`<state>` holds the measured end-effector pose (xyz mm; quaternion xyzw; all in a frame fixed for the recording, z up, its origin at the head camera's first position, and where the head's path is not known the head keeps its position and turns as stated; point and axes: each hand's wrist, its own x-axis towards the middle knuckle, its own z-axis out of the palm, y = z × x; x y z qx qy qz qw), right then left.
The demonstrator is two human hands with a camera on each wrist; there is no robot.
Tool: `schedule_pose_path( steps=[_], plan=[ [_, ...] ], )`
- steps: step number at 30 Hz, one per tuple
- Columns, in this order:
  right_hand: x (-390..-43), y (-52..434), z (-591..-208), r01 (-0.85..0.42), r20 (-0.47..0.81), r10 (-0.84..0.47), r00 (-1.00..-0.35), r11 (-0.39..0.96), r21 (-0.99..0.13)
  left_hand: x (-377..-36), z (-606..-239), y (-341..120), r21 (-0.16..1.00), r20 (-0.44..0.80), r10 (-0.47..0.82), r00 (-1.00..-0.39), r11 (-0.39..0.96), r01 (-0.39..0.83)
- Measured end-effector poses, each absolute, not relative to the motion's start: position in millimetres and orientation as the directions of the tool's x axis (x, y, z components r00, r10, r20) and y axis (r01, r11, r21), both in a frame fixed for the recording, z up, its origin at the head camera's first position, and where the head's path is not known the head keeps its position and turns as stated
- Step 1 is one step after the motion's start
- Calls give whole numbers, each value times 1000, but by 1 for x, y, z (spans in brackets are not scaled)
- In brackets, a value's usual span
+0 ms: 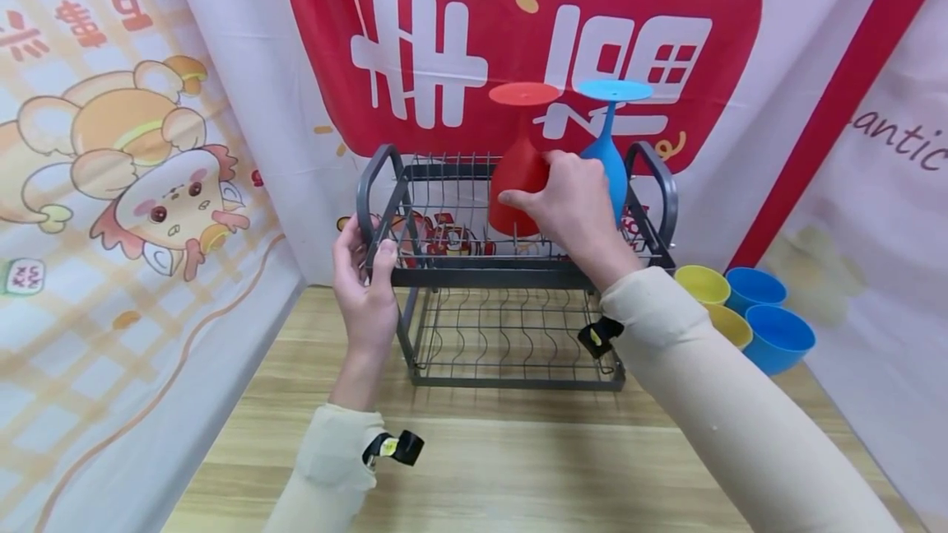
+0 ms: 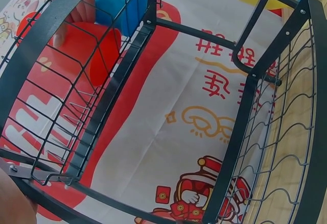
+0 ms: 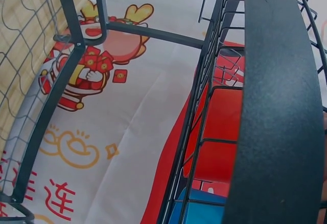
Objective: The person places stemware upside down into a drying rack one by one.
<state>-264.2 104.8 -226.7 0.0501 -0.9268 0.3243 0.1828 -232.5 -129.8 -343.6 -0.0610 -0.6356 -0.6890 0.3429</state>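
Note:
My right hand [image 1: 573, 204] holds a red plastic goblet [image 1: 516, 175] by its bowl, upside down with the foot on top. The goblet is on the upper tier of a dark grey two-tier dish rack [image 1: 481, 274]. Just right of it, a blue goblet [image 1: 609, 159] stands inverted on the same tier, partly hidden by my hand. My left hand [image 1: 366, 294] grips the rack's left front corner, thumb in front. From the left wrist view, the red goblet [image 2: 84, 38] and blue goblet [image 2: 122, 9] appear behind the wires. A bar covers part of the red goblet [image 3: 222, 127] in the right wrist view.
Two yellow cups [image 1: 702, 284] and two blue cups [image 1: 780, 336] stand to the right of the rack. Below is the rack's wavy-wire lower tier [image 1: 511, 331], over the wooden tabletop [image 1: 474, 451]. A printed cloth [image 1: 252, 105] hangs behind and at the sides.

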Motion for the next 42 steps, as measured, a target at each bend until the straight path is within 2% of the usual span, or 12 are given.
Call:
schedule_pose_path(
  steps=[16,23,32,42],
  plan=[
    [-234,126,-232,-370,524,-2,-852,711,-598,-233,-344,-130,834,524,-397,-753,59,549],
    [-211,153,-233,-498,639,-31,-769,656,-567,-232,-345,-130,830,529,-397,-750,58,555],
    [-191,204,-238,-417,565,37,-824,635,-650,-233,-344,-130,836,523,-403,-751,69,544],
    [-192,273,-270,-300,538,159,-828,685,-664,-232,-344,-128,837,521,-407,-750,74,542]
  ],
)
